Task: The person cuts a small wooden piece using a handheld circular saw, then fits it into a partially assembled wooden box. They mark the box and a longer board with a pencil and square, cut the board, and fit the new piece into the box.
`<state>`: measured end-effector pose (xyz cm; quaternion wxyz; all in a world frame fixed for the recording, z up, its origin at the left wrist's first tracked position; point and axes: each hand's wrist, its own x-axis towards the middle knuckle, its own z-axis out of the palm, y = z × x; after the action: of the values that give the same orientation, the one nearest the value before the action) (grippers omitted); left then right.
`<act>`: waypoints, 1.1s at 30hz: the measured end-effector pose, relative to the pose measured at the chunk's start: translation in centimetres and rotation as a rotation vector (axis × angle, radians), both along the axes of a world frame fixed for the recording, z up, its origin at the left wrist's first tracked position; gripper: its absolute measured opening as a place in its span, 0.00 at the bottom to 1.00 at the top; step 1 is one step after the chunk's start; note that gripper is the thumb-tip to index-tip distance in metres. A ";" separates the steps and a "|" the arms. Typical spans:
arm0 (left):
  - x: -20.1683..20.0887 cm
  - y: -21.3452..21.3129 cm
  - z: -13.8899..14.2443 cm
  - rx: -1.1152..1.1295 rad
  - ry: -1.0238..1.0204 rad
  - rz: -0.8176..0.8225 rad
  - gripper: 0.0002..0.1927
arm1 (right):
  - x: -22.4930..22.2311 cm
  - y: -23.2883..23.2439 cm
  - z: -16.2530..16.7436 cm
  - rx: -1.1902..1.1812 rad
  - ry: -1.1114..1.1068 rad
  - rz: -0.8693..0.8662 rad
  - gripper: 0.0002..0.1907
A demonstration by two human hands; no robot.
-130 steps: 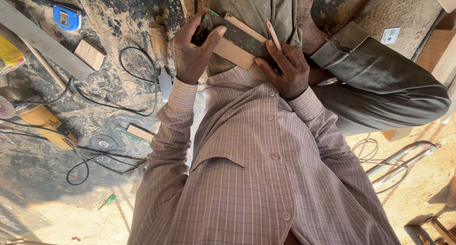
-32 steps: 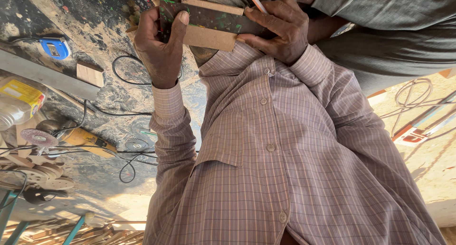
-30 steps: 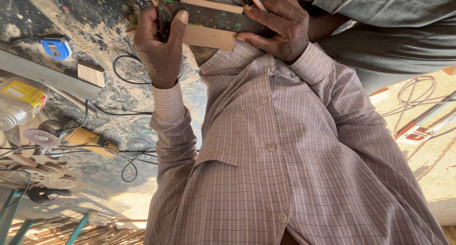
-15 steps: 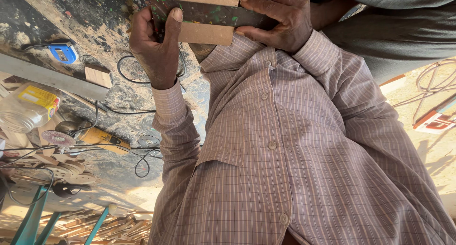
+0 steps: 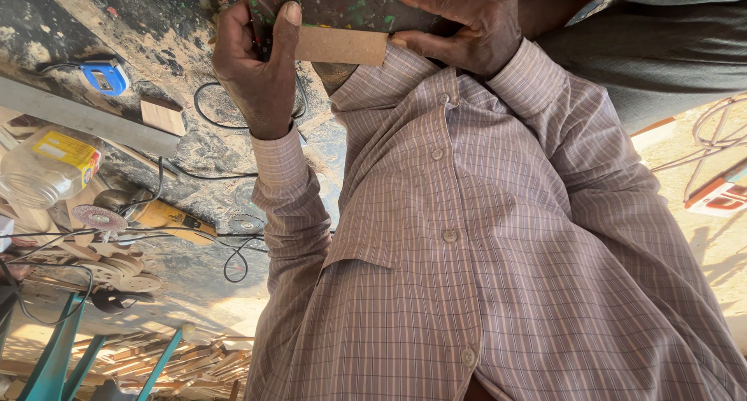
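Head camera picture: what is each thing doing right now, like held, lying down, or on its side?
Wood block: held up at both ends, off the bench.
Left hand: gripping the block's left end, thumb on its front.
Right hand: gripping the block's right end.
Tape measure: lying on the bench, untouched.
Small offcut: lying flat on the bench.
Plastic jar: on its side.
Grinder: lying on the bench, cable trailing.

Left of my left hand (image 5: pixel 261 66), well apart from it, a clear plastic jar (image 5: pixel 43 171) lies on its side on the table (image 5: pixel 156 28). It bears a rectangular yellow label (image 5: pixel 68 148) with a red edge. Far off to that hand's right, a red and white box (image 5: pixel 720 199) lies on the sandy floor.
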<state>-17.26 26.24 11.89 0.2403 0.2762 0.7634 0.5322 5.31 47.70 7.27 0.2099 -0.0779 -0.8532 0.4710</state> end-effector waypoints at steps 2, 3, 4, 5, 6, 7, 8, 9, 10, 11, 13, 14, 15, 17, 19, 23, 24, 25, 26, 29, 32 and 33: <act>0.0 0.1 -0.1 -0.003 0.021 0.001 0.11 | 0.2 0.0 0.0 -0.032 -0.030 0.001 0.30; 0.0 0.1 -0.2 0.004 0.028 0.000 0.11 | 0.2 0.0 0.0 -0.052 -0.015 0.012 0.28; 0.0 0.1 -0.1 0.010 0.034 -0.001 0.11 | 0.3 0.0 0.0 -0.073 0.001 0.023 0.27; 0.1 0.1 -0.1 0.006 0.020 0.004 0.11 | 0.3 -0.1 0.0 -0.094 0.017 0.034 0.26; 0.2 0.1 -0.1 0.003 0.006 0.008 0.11 | 0.3 -0.1 0.0 -0.104 0.011 0.031 0.26; 0.2 0.0 0.0 -0.001 -0.009 0.012 0.11 | 0.3 -0.2 0.0 -0.115 0.004 0.029 0.26; 0.3 0.0 0.0 0.000 0.004 0.012 0.11 | 0.3 -0.2 0.0 -0.125 -0.002 0.026 0.25; 0.3 0.0 0.0 0.002 0.017 0.011 0.11 | 0.4 -0.2 0.0 -0.123 -0.009 0.022 0.26; 0.3 0.0 0.0 0.003 0.030 0.010 0.11 | 0.4 -0.2 0.1 -0.121 -0.016 0.017 0.26; 0.4 0.0 0.0 0.011 0.009 0.012 0.11 | 0.5 -0.3 0.1 -0.121 -0.024 0.013 0.26; 0.4 0.0 0.0 0.027 -0.030 0.016 0.12 | 0.7 -0.3 0.3 -0.117 -0.035 0.012 0.25; 0.4 0.0 0.0 0.010 -0.014 0.021 0.12 | 0.8 -0.3 0.3 -0.116 -0.040 0.011 0.24; 0.4 0.0 0.0 -0.008 0.002 0.025 0.12 | 0.8 -0.3 0.3 -0.115 -0.036 0.010 0.24; 0.4 0.1 0.0 -0.016 0.017 0.025 0.12 | 0.9 -0.2 0.2 -0.113 -0.026 0.009 0.24; 0.5 0.0 -0.1 0.002 0.012 0.016 0.12 | 0.9 -0.2 0.1 -0.097 -0.034 0.003 0.24; 0.5 0.1 -0.1 0.018 -0.007 0.017 0.12 | 0.9 -0.2 0.0 -0.100 -0.038 0.004 0.24; 0.5 0.1 -0.1 0.015 -0.012 0.021 0.12 | 0.8 -0.1 0.0 -0.096 -0.031 0.006 0.24; 0.6 0.1 -0.1 0.011 -0.017 0.025 0.12 | 0.8 -0.1 0.1 -0.091 -0.023 0.007 0.24; 0.6 0.1 0.0 0.014 -0.028 0.026 0.13 | 0.7 -0.1 0.1 -0.087 -0.016 0.009 0.24; 0.7 0.3 0.1 0.004 -0.006 0.033 0.13 | 0.5 0.1 0.3 -0.059 -0.020 0.018 0.24; 0.8 0.5 0.3 -0.037 0.080 0.042 0.13 | 0.2 0.3 0.4 -0.034 0.011 0.021 0.24; 0.9 0.5 0.4 -0.040 0.086 0.047 0.13 | 0.2 0.3 0.5 -0.029 -0.005 0.017 0.24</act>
<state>-16.38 26.75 12.26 0.2002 0.2760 0.7898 0.5099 5.55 48.00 7.72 0.2028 -0.0749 -0.8475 0.4848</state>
